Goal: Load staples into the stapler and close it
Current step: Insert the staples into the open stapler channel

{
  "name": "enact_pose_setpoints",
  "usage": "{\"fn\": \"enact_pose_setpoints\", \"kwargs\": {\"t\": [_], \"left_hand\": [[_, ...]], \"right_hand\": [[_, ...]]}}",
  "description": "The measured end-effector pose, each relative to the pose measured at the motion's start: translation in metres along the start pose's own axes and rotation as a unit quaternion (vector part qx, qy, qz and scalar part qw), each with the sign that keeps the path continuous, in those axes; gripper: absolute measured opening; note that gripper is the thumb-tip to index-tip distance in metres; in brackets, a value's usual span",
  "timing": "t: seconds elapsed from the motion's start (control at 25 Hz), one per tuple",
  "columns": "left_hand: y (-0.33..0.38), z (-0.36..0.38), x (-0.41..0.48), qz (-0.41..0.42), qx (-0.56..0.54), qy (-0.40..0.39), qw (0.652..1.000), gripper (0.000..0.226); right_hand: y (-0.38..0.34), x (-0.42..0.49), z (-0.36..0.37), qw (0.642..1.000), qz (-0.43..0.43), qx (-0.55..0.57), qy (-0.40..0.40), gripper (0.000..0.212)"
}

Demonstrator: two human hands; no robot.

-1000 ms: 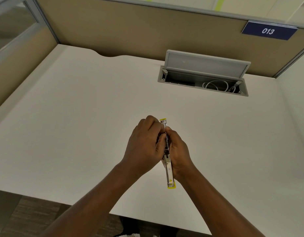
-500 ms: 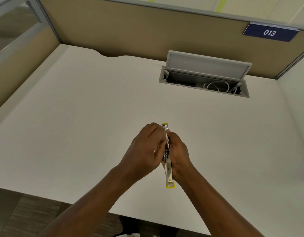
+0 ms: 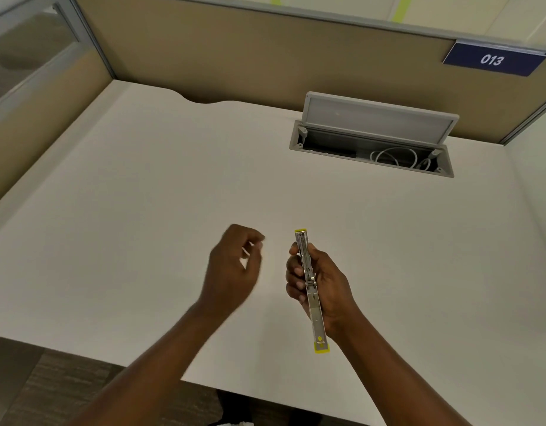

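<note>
A slim metal stapler (image 3: 312, 299) with yellow ends is swung fully open into one long straight bar, held above the white desk (image 3: 142, 195). My right hand (image 3: 322, 281) grips it around the hinge, fingers wrapped from the left side. My left hand (image 3: 234, 265) hovers a short way to the left, apart from the stapler, its fingers loosely curled and blurred. Nothing shows between those fingers. No loose staples are visible anywhere.
An open grey cable hatch (image 3: 373, 139) with white cords inside is set into the desk at the back right. Tan partition walls (image 3: 234, 56) enclose the desk; a blue "013" sign (image 3: 492, 60) hangs at top right. The desk's front edge runs just below my forearms.
My left hand has let go of the stapler and moved off to the left. The stapler stays in my right hand, still swung open.
</note>
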State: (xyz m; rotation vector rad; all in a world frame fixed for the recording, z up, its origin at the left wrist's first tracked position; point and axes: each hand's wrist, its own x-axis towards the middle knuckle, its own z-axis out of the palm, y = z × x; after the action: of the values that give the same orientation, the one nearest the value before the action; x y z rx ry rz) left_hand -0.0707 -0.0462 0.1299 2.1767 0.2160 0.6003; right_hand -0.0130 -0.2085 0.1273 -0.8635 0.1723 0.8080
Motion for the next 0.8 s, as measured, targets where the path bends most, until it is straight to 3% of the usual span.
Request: {"fn": "enact_pose_setpoints", "kwargs": {"t": [0.12,0.28,0.56,0.68,0.8], "left_hand": [[-0.075,0.02,0.019,-0.098,0.113,-0.074,0.986,0.022],[-0.11,0.047,0.035,-0.059,0.189,-0.207,0.958,0.04],[-0.121,0.064,0.048,-0.032,0.224,-0.217,0.95,0.013],[-0.117,0.063,0.048,-0.058,0.209,-0.2,0.956,0.005],[-0.105,0.057,0.044,-0.103,0.169,-0.169,0.966,0.01]], "right_hand": [[0.005,0.0,-0.008,1.0,0.001,-0.007,-0.006,0.027],[0.007,0.001,-0.011,1.0,0.003,-0.013,-0.006,0.028],[0.004,-0.002,-0.016,1.0,-0.003,-0.022,-0.005,0.028],[0.004,-0.001,-0.016,1.0,-0.005,-0.022,-0.004,0.028],[0.004,-0.001,-0.014,1.0,-0.006,-0.015,-0.006,0.028]]}}
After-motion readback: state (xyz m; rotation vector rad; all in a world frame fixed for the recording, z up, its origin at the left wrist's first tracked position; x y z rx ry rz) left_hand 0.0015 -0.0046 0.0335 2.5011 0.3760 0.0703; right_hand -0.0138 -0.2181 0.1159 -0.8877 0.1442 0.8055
